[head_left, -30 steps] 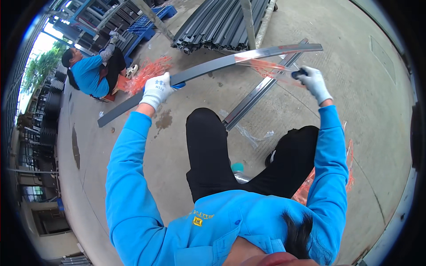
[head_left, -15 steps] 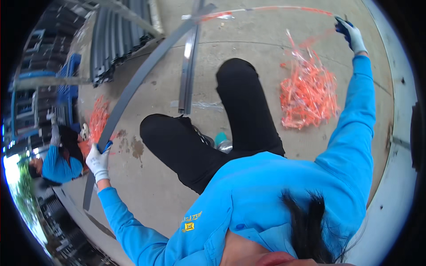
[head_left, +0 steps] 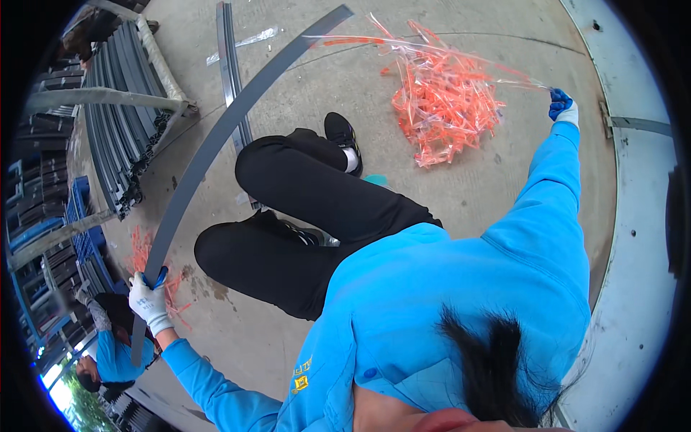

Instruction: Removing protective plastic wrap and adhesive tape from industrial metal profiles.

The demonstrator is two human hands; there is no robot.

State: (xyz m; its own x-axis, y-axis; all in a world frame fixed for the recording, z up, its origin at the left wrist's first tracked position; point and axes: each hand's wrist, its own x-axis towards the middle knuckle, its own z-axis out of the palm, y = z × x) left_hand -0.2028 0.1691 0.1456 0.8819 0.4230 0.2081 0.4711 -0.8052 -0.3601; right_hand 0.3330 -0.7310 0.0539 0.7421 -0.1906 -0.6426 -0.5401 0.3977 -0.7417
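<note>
My left hand (head_left: 150,299), in a white and blue work glove, is closed around a long dark grey strip (head_left: 209,147) near its lower end. The strip rises to the upper middle of the view, appearing curved there. Out to the right, my gloved right hand (head_left: 563,106) is closed on the end of a clear plastic film strip (head_left: 515,74) with orange marks. That film is stretched from the far end of the grey strip to my right hand, passing above a heap of orange and clear film scraps (head_left: 450,108) on the floor.
More grey profiles (head_left: 232,72) lie on the concrete ahead of my knees. A rack (head_left: 108,101) with stacked grey profiles stands at the left. Near it, another person in blue (head_left: 119,356) works beside a smaller orange scrap pile (head_left: 140,248). A pale metal panel (head_left: 640,187) borders the right.
My view has turned, shifting the scrap heap up and left in the picture. The film now runs closer to the heap, and my right hand appears lower. Both hands keep their hold.
</note>
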